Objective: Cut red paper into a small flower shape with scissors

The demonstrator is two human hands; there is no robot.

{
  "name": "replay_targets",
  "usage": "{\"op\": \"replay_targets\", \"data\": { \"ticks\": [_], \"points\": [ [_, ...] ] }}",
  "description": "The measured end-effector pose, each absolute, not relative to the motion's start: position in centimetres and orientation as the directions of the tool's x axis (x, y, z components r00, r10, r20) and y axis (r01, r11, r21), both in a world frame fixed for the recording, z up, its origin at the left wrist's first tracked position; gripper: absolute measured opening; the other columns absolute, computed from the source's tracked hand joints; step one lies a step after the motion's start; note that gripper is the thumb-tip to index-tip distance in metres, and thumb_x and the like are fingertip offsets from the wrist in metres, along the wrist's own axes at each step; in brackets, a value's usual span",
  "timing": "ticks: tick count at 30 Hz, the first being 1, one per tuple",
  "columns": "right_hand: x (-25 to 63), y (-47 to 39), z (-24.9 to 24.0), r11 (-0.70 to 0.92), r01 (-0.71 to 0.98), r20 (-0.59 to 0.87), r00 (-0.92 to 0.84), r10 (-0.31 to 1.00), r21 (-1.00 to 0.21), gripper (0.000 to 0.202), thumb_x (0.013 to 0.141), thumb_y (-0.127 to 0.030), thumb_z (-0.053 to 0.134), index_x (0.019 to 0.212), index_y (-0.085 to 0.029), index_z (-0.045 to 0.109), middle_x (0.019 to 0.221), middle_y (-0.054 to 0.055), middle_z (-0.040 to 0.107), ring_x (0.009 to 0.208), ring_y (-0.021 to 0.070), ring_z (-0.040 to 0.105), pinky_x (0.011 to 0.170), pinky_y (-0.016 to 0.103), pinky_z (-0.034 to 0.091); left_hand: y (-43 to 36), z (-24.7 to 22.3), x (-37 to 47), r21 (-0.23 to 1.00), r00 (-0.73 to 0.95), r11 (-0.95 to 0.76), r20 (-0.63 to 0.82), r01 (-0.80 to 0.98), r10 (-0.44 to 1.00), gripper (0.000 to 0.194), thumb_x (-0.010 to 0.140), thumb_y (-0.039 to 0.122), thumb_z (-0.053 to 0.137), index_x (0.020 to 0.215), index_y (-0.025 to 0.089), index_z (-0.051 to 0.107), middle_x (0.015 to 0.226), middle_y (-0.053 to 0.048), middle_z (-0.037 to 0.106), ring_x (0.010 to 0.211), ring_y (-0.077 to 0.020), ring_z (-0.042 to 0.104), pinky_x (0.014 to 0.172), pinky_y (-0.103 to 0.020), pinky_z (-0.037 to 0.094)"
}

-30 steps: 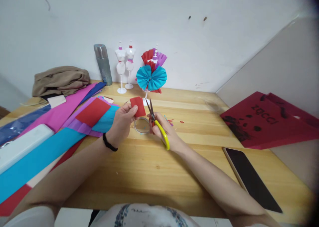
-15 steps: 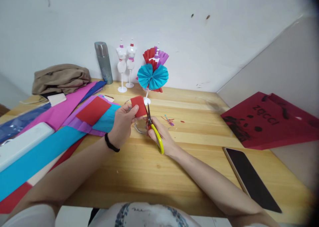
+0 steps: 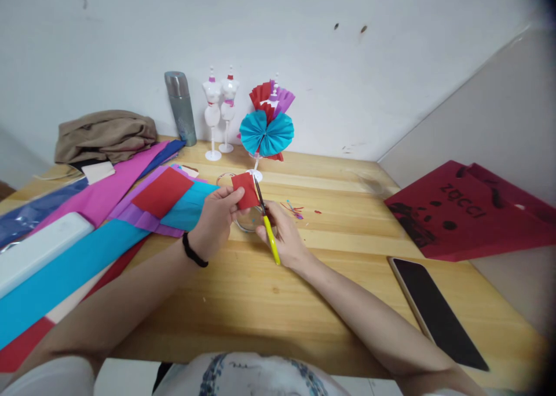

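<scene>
Square of red paper [image 3: 245, 192] pinched thumb-to-finger in left grip [image 3: 214, 215] above light wooden table [image 3: 356, 234], with yellow-handled metal scissors [image 3: 271, 238] clasped in right grip [image 3: 286, 234], nearly together along right edge, thin colourful scraps [image 3: 298, 214] already cut nearby, edge-trimming apparently unfinished.

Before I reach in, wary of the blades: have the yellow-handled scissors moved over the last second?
Yes. Judged against the phone, the yellow-handled scissors have shifted left at the handle end, away from it.

Beyond our hands [image 3: 212, 221] we see a flat, dark-spotted white wall [image 3: 130, 31], and beneath them a light-brown, striped wooden table [image 3: 269, 309].
</scene>
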State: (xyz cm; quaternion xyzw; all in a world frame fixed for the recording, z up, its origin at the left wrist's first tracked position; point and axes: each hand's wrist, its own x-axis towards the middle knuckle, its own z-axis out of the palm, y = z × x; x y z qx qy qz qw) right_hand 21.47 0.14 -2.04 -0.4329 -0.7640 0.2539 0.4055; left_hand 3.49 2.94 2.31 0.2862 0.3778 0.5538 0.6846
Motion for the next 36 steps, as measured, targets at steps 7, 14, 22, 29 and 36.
{"op": "replay_targets", "data": {
  "ticks": [7, 14, 22, 29, 36],
  "points": [
    [21.7, 0.4, -2.8, 0.508, 0.546, 0.424, -0.284, 0.86, -0.666, 0.068, 0.103, -0.08, 0.052, 0.132, -0.02, 0.065, 0.104, 0.013, 0.073, 0.094, 0.0323, 0.066, 0.083, 0.044, 0.053, 2.7, 2.4, 3.6, 0.81, 0.135, 0.249, -0.21, -0.531, 0.968, 0.025, 0.076, 0.021, 0.098, 0.082, 0.015, 0.075, 0.08, -0.003, 0.082, 0.068, -0.0145, 0.075, 0.067, -0.025, 0.059],
    [21.7, 0.4, -3.0, 0.501, 0.562, 0.428, -0.267, 0.863, -0.659, 0.066, 0.103, -0.079, 0.053, 0.134, -0.022, 0.064, 0.102, 0.012, 0.073, 0.098, 0.0344, 0.068, 0.083, 0.044, 0.053, 2.7, 2.3, 3.6, 0.788, 0.144, 0.266, -0.224, -0.556, 0.964, 0.021, 0.077, 0.02, 0.096, 0.085, 0.014, 0.077, 0.086, -0.006, 0.084, 0.071, -0.0153, 0.076, 0.07, -0.027, 0.062],
    [21.8, 0.4, -2.9, 0.483, 0.602, 0.408, -0.269, 0.872, -0.636, 0.059, 0.104, -0.069, 0.058, 0.136, -0.02, 0.062, 0.105, 0.013, 0.073, 0.096, 0.0332, 0.067, 0.082, 0.043, 0.053, 2.6, 2.4, 3.6, 0.771, 0.157, 0.275, -0.226, -0.574, 0.961, 0.02, 0.076, 0.017, 0.096, 0.085, 0.014, 0.078, 0.083, -0.005, 0.083, 0.07, -0.015, 0.075, 0.067, -0.025, 0.06],
    [21.8, 0.3, -3.0, 0.482, 0.608, 0.42, -0.255, 0.871, -0.631, 0.058, 0.103, -0.067, 0.061, 0.136, -0.02, 0.064, 0.106, 0.013, 0.073, 0.099, 0.0339, 0.068, 0.084, 0.044, 0.053, 2.7, 2.2, 3.6, 0.772, 0.163, 0.291, -0.242, -0.565, 0.957, 0.016, 0.081, 0.016, 0.093, 0.083, 0.014, 0.077, 0.082, -0.006, 0.082, 0.071, -0.0152, 0.076, 0.07, -0.026, 0.061],
    [21.6, 0.6, -3.7, 0.501, 0.615, 0.466, -0.235, 0.853, -0.609, 0.059, 0.106, -0.07, 0.059, 0.134, -0.018, 0.067, 0.1, 0.012, 0.074, 0.088, 0.0304, 0.067, 0.078, 0.041, 0.053, 2.6, 1.7, 3.6, 0.768, 0.17, 0.268, -0.207, -0.582, 0.963, 0.024, 0.074, 0.02, 0.1, 0.079, 0.015, 0.076, 0.079, -0.004, 0.082, 0.068, -0.0148, 0.075, 0.065, -0.025, 0.061]
  ]
}}
